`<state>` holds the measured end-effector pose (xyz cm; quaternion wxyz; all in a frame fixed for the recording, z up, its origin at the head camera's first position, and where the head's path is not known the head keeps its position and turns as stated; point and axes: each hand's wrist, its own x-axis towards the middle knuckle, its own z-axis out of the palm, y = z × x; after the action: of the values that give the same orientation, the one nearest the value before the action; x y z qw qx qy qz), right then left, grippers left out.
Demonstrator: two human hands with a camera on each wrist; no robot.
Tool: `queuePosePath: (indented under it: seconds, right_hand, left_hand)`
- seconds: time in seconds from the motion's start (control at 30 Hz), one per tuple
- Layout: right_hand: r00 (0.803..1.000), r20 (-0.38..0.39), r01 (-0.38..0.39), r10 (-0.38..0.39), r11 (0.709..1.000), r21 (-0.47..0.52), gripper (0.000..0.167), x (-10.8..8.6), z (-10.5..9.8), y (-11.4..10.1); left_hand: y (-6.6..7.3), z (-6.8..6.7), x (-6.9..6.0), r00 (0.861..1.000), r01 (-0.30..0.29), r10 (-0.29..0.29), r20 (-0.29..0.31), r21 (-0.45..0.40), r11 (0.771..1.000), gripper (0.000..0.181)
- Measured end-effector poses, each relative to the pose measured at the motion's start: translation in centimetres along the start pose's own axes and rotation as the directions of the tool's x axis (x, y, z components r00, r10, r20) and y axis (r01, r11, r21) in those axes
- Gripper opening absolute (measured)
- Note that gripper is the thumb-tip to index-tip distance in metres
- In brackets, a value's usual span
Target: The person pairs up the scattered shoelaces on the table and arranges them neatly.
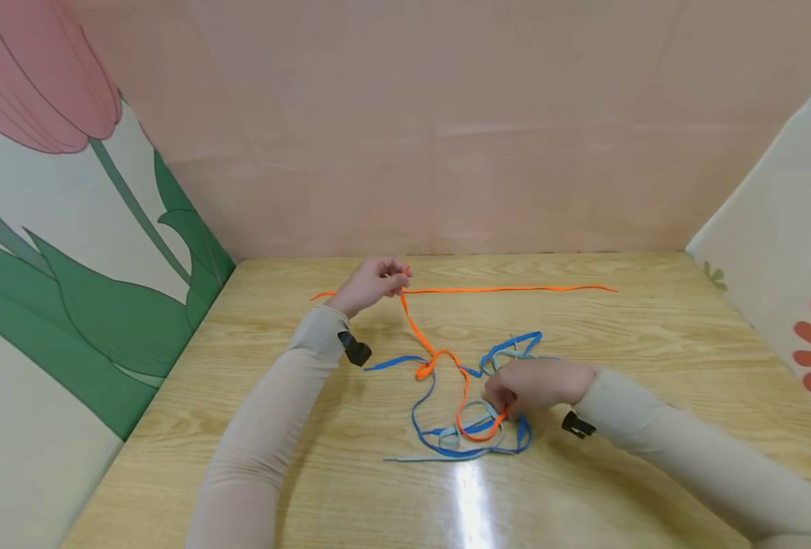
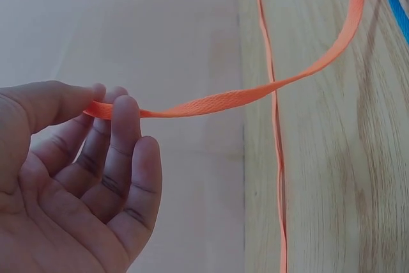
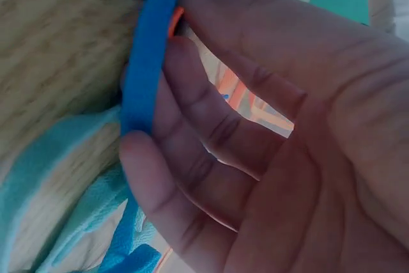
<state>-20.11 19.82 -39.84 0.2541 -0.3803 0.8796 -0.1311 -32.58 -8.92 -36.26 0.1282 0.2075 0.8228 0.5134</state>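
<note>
My left hand (image 1: 376, 284) pinches one end of an orange lace (image 1: 415, 329) between thumb and fingers, raised near the table's back edge; in the left wrist view the lace (image 2: 223, 100) runs from the fingertips toward the tangle. My right hand (image 1: 539, 383) is low over the heap, its curled fingers gripping part of the orange lace at the right of the pile. Blue laces (image 1: 440, 451) and pale green laces (image 1: 422, 459) lie looped together beneath. A blue lace (image 3: 146, 62) crosses the fingers of my right hand (image 3: 255, 132) in the right wrist view.
A second orange lace (image 1: 515, 289) lies stretched from left to right near the back edge of the wooden table (image 1: 241, 488). Behind it stands a pinkish wall (image 1: 433, 137). Flower-printed panels (image 1: 56, 320) flank the table on both sides.
</note>
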Motion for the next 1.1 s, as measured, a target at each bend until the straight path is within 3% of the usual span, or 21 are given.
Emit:
queuePosePath:
  seconds: [0.2, 0.37, 0.6, 0.7, 0.77, 0.83, 0.87, 0.9, 0.93, 1.0, 1.1]
  right_hand:
    - [0.997, -0.037, 0.07, -0.073, 0.996, -0.062, 0.021, 0.1, 0.2, 0.4]
    - [0.986, -0.092, 0.141, -0.139, 0.99, 0.019, 0.017, -0.7, -0.7, 0.3]
    - [0.962, -0.207, 0.2, -0.176, 0.975, 0.1, 0.015, -2.4, -3.4, -0.4]
    - [0.931, -0.309, 0.255, -0.194, 0.952, 0.171, 0.01, -3.2, -4.8, -0.3]
    - [0.895, -0.397, 0.325, -0.203, 0.906, 0.27, 0.01, -3.9, -5.7, 0.0]
    - [0.828, -0.524, 0.428, -0.202, 0.832, 0.354, 0.013, -4.5, -6.6, 0.6]
    - [0.784, -0.591, 0.481, -0.191, 0.789, 0.384, 0.015, -4.8, -7.1, 1.0]
    - [0.736, -0.657, 0.537, -0.163, 0.731, 0.421, 0.017, -5.2, -7.5, 1.4]
    - [0.684, -0.717, 0.605, -0.131, 0.651, 0.458, 0.019, -5.6, -7.9, 1.8]
    - [0.562, -0.825, 0.753, -0.064, 0.453, 0.478, 0.022, -6.5, -8.8, 2.9]
    - [0.413, -0.91, 0.909, 0.035, 0.045, 0.414, 0.024, -7.8, -10.1, 4.9]
  left_hand:
    - [-0.1, -0.1, 0.0, 1.0, 0.0, -0.001, -0.019, -0.037, 0.999, 0.017]
    - [-0.3, -0.4, -0.1, 0.999, 0.011, -0.013, -0.033, -0.064, 0.998, 0.018]
    - [0.1, -1.0, -0.4, 0.998, -0.014, 0.012, -0.059, -0.039, 0.999, 0.02]
    - [0.4, -1.4, -0.6, 0.997, -0.028, 0.024, -0.073, -0.052, 0.998, 0.019]
    - [0.5, -1.8, -0.6, 0.994, -0.047, 0.039, -0.101, -0.078, 0.996, 0.018]
    - [0.8, -2.3, -0.7, 0.988, -0.073, 0.055, -0.142, -0.127, 0.989, 0.017]
    - [0.9, -2.7, -0.7, 0.984, -0.089, 0.062, -0.168, -0.159, 0.983, 0.016]
    - [1.1, -3.0, -0.8, 0.978, -0.108, 0.069, -0.197, -0.196, 0.975, 0.015]
    - [1.3, -3.4, -0.9, 0.971, -0.129, 0.077, -0.227, -0.226, 0.966, 0.015]
    - [1.7, -4.2, -1.1, 0.954, -0.168, 0.082, -0.289, -0.286, 0.943, 0.013]
    - [2.0, -5.5, -1.4, 0.919, -0.232, 0.08, -0.387, -0.363, 0.902, 0.008]
